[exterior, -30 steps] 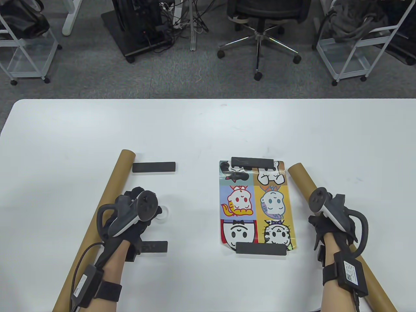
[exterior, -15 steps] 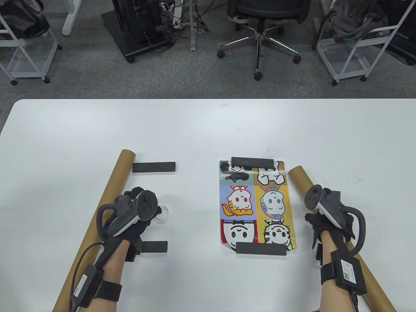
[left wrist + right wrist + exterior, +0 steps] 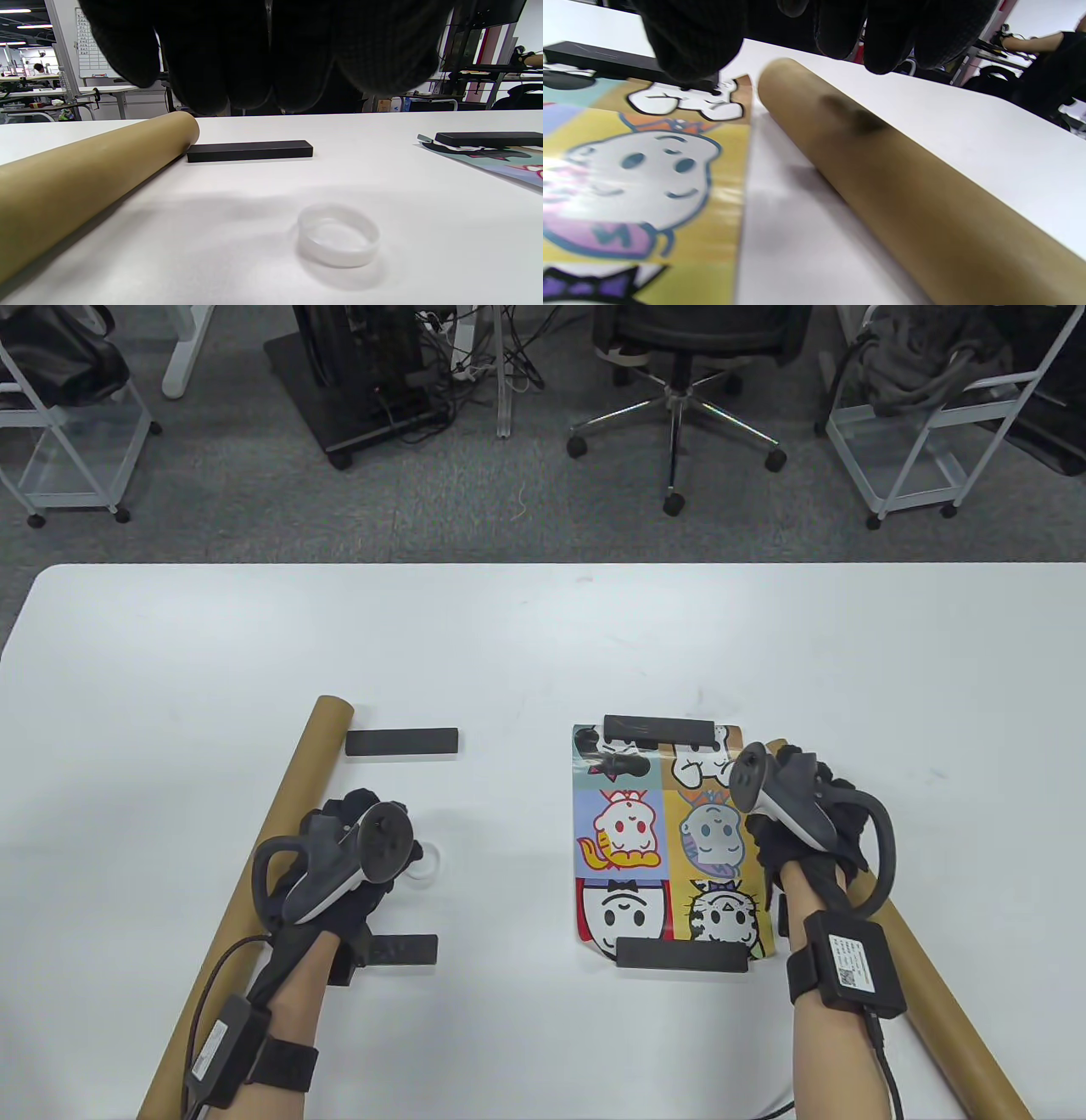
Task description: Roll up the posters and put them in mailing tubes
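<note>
Your right hand (image 3: pixel 793 823) has moved up and left from the lower right of the table view, and now hovers over the right edge of the poster (image 3: pixel 662 836) and the top of the right cardboard tube (image 3: pixel 925 984); its fingers hang loosely curled, holding nothing. The poster lies flat at centre, a black bar (image 3: pixel 659 727) on its top edge and another (image 3: pixel 683 954) on its bottom. Your left hand (image 3: pixel 348 857) rests relaxed at lower left, beside the left tube (image 3: pixel 280 823) and a clear plastic ring (image 3: pixel 338 234).
</note>
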